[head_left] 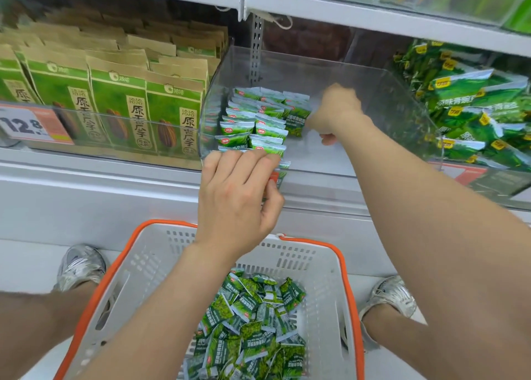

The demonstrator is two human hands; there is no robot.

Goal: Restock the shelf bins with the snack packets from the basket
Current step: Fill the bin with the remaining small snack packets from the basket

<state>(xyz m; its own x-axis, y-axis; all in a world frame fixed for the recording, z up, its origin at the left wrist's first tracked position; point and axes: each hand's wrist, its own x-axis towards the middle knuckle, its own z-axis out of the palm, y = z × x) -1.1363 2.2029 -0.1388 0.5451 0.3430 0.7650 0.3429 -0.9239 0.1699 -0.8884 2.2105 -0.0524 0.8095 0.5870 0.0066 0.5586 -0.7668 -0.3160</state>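
A clear plastic shelf bin [382, 89] holds rows of small green snack packets [253, 121] stacked in its left half. My left hand [235, 196] is at the bin's front edge and pinches a packet [280, 175] between thumb and fingers. My right hand [334, 112] reaches inside the bin, its fingers curled against the upright packet [297, 118] at the right end of the rows. Below, a white basket with an orange rim [324, 276] holds a heap of several more green packets [253, 325].
Brown-and-green seed bags [115, 98] fill the bin to the left, behind a price tag [31, 124]. Larger green snack bags [477, 112] pile in the bin to the right. A shelf board [373, 12] runs overhead. My two shoes [82, 264] flank the basket.
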